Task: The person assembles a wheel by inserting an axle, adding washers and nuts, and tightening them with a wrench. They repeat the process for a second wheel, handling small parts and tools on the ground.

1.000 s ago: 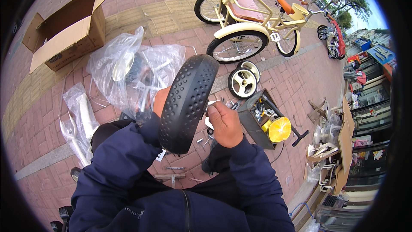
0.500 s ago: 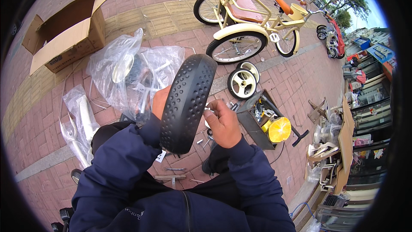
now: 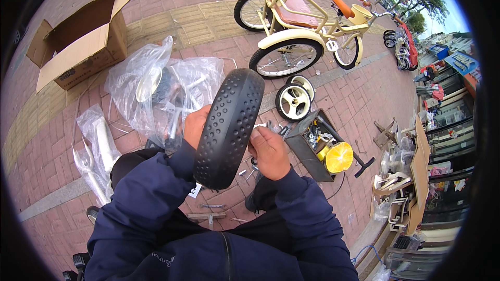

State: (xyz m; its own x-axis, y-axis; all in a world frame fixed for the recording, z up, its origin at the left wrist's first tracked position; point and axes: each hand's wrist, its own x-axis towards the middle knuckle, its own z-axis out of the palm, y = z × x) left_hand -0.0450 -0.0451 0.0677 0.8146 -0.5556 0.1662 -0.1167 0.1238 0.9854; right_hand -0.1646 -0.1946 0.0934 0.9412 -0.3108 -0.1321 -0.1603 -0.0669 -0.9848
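Upright between my hands is a small wheel with a black, dimpled tyre, its tread toward me. My left hand grips it from the left side, with most of the fingers hidden behind the tyre. On the other side, my right hand is closed, thumb and fingers pinched together close to the wheel's hub side. Whatever those fingertips hold is hidden by the tyre and too small to name. Below the wheel, a spanner and other small metal parts lie on the paving.
Two cream-spoked wheels lie beside a grey toolbox with a yellow round object. Plastic-wrapped parts and an open carton are at left. A cream tricycle stands ahead; a hand pump lies right.
My right hand has moved slightly left and down, its fingers drawing in closer to the wheel's side. The wheel has shifted down very slightly, still in my left hand.
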